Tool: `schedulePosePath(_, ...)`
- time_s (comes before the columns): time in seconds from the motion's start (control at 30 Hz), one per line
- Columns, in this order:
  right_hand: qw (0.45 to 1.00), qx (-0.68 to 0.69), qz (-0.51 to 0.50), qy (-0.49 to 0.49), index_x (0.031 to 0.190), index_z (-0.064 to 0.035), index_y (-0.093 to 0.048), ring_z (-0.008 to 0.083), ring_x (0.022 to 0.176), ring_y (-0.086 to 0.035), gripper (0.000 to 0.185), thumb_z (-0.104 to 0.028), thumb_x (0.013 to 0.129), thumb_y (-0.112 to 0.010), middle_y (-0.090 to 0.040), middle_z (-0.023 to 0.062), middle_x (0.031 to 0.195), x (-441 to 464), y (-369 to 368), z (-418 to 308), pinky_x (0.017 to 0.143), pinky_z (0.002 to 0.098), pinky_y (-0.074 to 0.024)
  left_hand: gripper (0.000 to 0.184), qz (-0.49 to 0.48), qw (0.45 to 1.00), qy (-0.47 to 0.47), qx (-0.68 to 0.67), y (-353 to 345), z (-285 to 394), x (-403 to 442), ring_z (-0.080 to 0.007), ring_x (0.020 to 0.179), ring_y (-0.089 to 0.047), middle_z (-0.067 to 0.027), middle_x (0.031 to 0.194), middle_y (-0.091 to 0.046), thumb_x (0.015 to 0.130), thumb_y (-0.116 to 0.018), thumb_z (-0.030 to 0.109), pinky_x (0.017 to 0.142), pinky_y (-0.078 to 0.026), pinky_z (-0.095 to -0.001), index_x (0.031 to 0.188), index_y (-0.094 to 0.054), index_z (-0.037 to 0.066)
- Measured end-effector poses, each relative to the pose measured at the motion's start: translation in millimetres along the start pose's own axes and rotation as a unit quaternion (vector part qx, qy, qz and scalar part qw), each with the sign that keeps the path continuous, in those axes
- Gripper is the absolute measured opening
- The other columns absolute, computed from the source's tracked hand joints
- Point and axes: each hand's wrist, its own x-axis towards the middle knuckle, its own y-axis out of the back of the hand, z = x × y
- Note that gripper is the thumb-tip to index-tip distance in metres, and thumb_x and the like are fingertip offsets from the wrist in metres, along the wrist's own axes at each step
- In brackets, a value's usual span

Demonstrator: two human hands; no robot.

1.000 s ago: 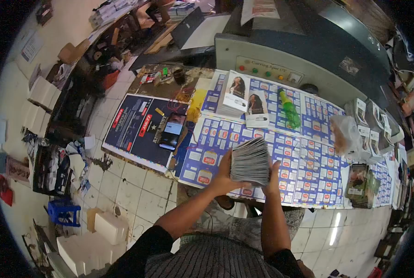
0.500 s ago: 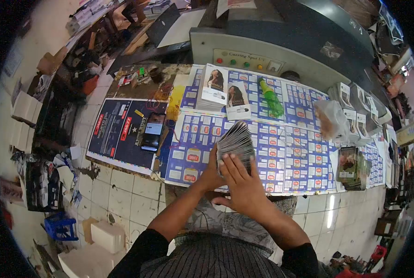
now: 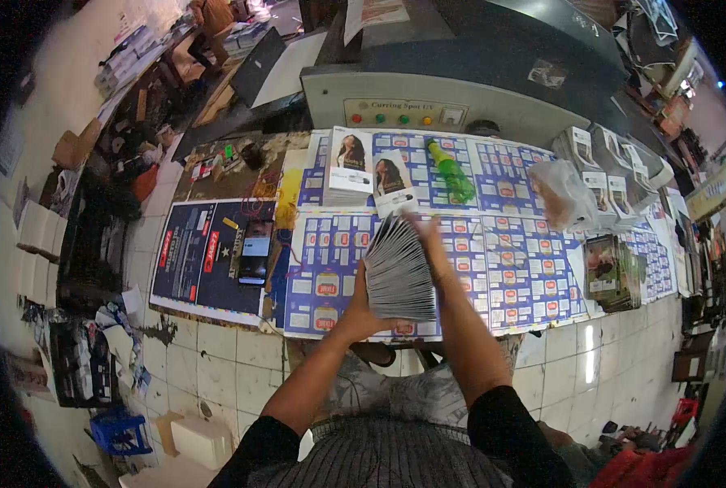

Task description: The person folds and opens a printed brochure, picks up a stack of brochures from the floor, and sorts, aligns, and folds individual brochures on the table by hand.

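A thick fanned stack of printed leaflets (image 3: 399, 281) stands on the table in front of me, its pale edges spread toward me. My left hand (image 3: 358, 307) is wrapped round its left side, with the thumb along the near edge. At the far right corner of the stack is my right hand (image 3: 429, 242), its fingers smeared by motion. Just beyond, a single leaflet with a long-haired figure (image 3: 393, 180) leans against a neat pile of matching leaflets (image 3: 349, 161).
A green plastic bottle (image 3: 451, 172) lies behind the stack. To the left rests a phone (image 3: 255, 252) on a dark printed sheet (image 3: 185, 248). Bundled leaflets (image 3: 595, 191), a clear plastic bag (image 3: 560, 193) and green-brown prints (image 3: 609, 272) occupy the right. A grey machine (image 3: 493, 85) borders the back.
My right hand has gone from the near face of the stack to its far right corner. More of the fanned edges show. The camera view has shifted, and a person appears at upper left.
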Motion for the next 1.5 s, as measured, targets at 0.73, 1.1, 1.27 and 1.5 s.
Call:
schedulePosePath(0.73,0.982,0.186,-0.038,-0.012,0.158,-0.0094,-0.014,0.0302,0.15,-0.016,0.084,-0.068,0.099,-0.022,-0.017,0.0156,0.163,-61,-16,28,0.121,0.0388,-0.0128,0.083,0.065,0.994,-0.084,-0.032,-24,-30,-8,-0.0252,0.118,-0.059,-0.0132,0.129,-0.058,0.07,-0.09,0.016,0.099,-0.049,-0.0398,0.137,-0.043,0.003)
schedulePosePath(1.1,0.993,0.118,-0.019,0.01,0.158,-0.0095,-0.013,0.0302,0.151,-0.01,0.082,-0.065,0.1,-0.026,-0.013,0.0163,0.163,-80,-15,24,0.121,0.0388,-0.0112,0.096,0.032,0.999,0.02,-0.019,-14,-41,-8,-0.0242,0.112,-0.063,-0.0136,0.123,-0.063,0.074,-0.085,0.006,0.095,-0.051,-0.0371,0.149,-0.025,0.001)
schedulePosePath(1.27,0.994,0.075,-0.006,0.073,0.158,-0.0074,-0.01,0.031,0.151,-0.009,0.081,-0.063,0.101,-0.027,-0.01,0.0173,0.164,-89,-23,25,0.121,0.0385,-0.0098,0.06,0.054,0.998,0.0,-0.034,-16,-37,-13,-0.0216,0.108,-0.063,-0.0105,0.119,-0.066,0.077,-0.084,0.01,0.093,-0.051,-0.0369,0.129,-0.053,0.0)
schedulePosePath(1.5,0.992,0.074,0.026,0.102,0.158,-0.0069,-0.015,0.0279,0.151,-0.009,0.078,-0.061,0.102,-0.024,-0.013,0.0135,0.164,-89,-25,38,0.121,0.0361,-0.0086,0.047,-0.01,0.992,0.11,0.057,0,-8,-16,-0.0212,0.106,-0.064,-0.0098,0.116,-0.068,0.081,-0.08,0.01,0.091,-0.05,-0.0361,0.122,-0.06,0.001)
